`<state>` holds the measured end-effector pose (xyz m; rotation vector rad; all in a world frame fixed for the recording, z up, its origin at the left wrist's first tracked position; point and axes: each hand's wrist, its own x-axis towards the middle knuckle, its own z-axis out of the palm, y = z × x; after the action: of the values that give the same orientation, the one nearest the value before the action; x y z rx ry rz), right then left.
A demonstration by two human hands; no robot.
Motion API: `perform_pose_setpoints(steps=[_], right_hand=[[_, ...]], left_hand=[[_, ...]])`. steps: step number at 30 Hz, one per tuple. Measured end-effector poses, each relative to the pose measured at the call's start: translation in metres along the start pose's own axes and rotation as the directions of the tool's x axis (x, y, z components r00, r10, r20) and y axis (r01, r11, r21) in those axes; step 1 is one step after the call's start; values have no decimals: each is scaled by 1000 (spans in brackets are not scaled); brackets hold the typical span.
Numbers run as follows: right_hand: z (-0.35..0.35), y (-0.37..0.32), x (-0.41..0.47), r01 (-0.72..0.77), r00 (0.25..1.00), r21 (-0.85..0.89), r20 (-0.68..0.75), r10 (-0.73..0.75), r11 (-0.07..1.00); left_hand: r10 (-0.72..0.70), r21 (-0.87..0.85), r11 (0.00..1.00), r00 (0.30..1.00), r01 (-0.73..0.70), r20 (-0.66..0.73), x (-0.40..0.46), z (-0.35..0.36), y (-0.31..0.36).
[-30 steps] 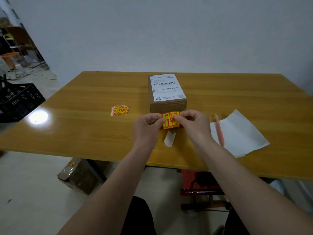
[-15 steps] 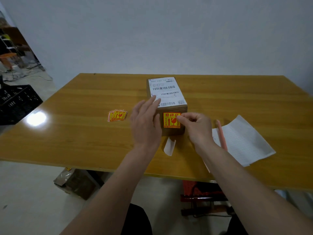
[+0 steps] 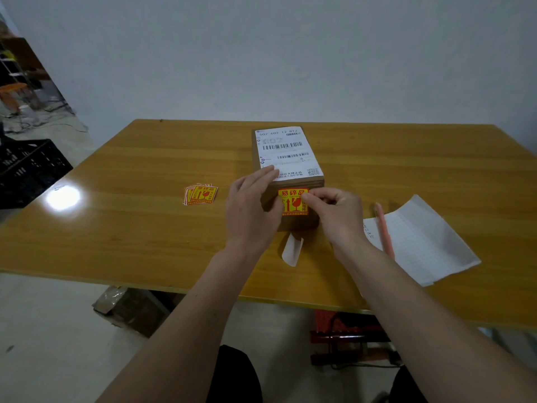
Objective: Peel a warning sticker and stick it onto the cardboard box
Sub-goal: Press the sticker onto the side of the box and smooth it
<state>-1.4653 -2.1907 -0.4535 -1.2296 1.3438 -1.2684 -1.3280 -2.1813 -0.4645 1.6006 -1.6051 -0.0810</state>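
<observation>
A brown cardboard box (image 3: 315, 183) with a white shipping label on top stands mid-table. An orange and yellow warning sticker (image 3: 292, 200) lies flat on the box's near side. My right hand (image 3: 337, 213) has its fingers curled, with the fingertips pressing on the sticker's right edge. My left hand (image 3: 251, 205) rests flat against the box's left front corner, fingers reaching onto the top label. The white backing strip (image 3: 292, 251) lies on the table just in front of the box.
A small stack of the same warning stickers (image 3: 200, 194) lies left of the box. A pink pen (image 3: 385, 228) and a sheet of lined paper (image 3: 421, 242) lie to the right. A black crate (image 3: 26, 170) stands on the floor at left.
The sticker went from being held in the air by both hands to lying on the box's near side. My left hand let go and moved onto the box; my right hand stays on the sticker.
</observation>
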Motion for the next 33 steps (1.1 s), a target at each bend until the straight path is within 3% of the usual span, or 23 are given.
perform_pose_setpoints(steps=[14,23,29,31,33], right_hand=[[8,7,3,69,995,-56,-71,-73,996],[9,12,4,76,991,-209,-90,-96,975],[7,5,-5,124,986,-184,-85,-142,975],[9,8,-7,100,984,-164,-130,-122,981],[6,10,-8,57,959,-99,-273,-82,993]], left_hand=[[-47,-3,999,998,47,-47,4,3,4],[31,102,994,998,-25,-54,6,2,-2],[37,123,992,998,-30,-54,6,1,-1],[27,125,992,999,-22,-44,5,1,-2],[16,119,993,999,-12,-35,5,0,-1]])
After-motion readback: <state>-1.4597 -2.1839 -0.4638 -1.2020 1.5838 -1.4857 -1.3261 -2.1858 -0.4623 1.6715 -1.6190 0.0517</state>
